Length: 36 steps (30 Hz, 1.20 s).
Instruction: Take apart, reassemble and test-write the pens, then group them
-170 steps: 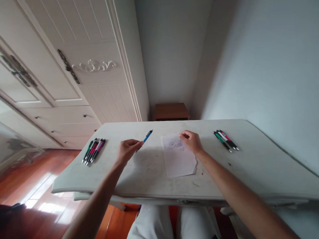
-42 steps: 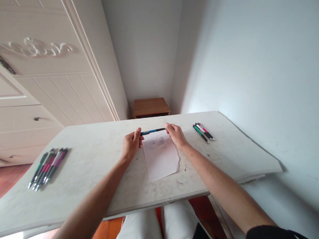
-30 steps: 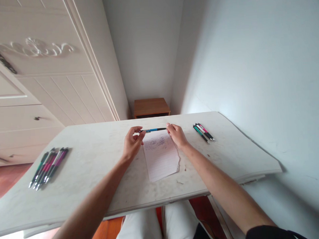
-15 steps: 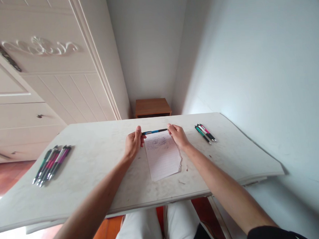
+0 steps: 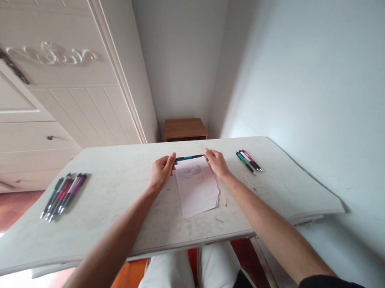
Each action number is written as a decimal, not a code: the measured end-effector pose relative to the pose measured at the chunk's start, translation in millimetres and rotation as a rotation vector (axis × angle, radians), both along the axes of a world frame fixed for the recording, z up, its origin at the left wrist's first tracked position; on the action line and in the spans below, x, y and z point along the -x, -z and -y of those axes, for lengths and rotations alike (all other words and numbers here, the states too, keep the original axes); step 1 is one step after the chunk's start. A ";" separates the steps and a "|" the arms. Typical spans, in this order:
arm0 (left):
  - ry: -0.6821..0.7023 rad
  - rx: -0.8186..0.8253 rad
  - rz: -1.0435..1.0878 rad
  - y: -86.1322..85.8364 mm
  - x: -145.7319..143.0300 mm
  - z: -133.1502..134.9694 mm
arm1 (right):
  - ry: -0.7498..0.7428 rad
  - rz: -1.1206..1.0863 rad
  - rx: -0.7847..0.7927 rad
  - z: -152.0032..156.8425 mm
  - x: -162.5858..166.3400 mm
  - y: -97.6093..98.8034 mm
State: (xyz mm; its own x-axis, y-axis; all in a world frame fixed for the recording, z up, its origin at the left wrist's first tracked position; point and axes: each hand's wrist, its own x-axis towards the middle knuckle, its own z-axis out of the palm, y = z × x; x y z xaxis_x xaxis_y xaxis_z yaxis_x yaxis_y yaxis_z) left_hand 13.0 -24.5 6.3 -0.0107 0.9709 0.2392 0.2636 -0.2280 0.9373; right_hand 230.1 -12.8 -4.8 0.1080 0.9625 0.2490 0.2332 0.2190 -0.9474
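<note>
A blue pen [image 5: 189, 157] is held level between both hands, just above the top edge of a lined sheet of paper [image 5: 198, 189] with scribbles near its top. My left hand [image 5: 161, 171] pinches the pen's left end with closed fingers. My right hand [image 5: 216, 163] pinches its right end. The paper lies flat on the white table [image 5: 124, 204], its right edge torn.
A bunch of several pens [image 5: 64, 196] lies at the table's left. Three more pens [image 5: 248, 161] lie at its right, near the pale wall. A white wardrobe [image 5: 61, 82] stands on the left, and a small wooden cabinet [image 5: 185, 129] behind the table. My white-trousered legs [image 5: 194, 274] are under the table's front edge.
Several seconds ago my left hand alone held the pen while my right rested on the paper. Now both hands grip its ends. Over the last second they hardly moved; the view shifted slightly.
</note>
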 end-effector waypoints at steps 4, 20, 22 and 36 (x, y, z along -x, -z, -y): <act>-0.060 0.047 -0.003 -2.2 0.3 1.8 | 0.005 0.009 -0.010 1.2 0.9 -1.8; -0.116 -0.063 0.008 0.5 2.7 -6.0 | 0.163 0.504 -0.154 -11.5 -34.5 3.0; -0.112 -0.072 0.015 0.9 2.7 -6.4 | 0.158 0.565 -0.145 -13.8 -37.9 6.6; -0.072 -0.077 0.031 7.6 2.6 -9.2 | 0.095 0.689 -0.104 -18.0 -43.1 17.0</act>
State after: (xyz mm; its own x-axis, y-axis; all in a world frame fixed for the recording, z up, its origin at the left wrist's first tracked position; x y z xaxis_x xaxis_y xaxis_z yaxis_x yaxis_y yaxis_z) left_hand 10.3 -15.3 -1.3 -0.0884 0.9461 0.3116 0.2528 -0.2813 0.9257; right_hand 273.2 5.2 -21.8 -0.0248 0.9241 0.3814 0.7957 0.2492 -0.5520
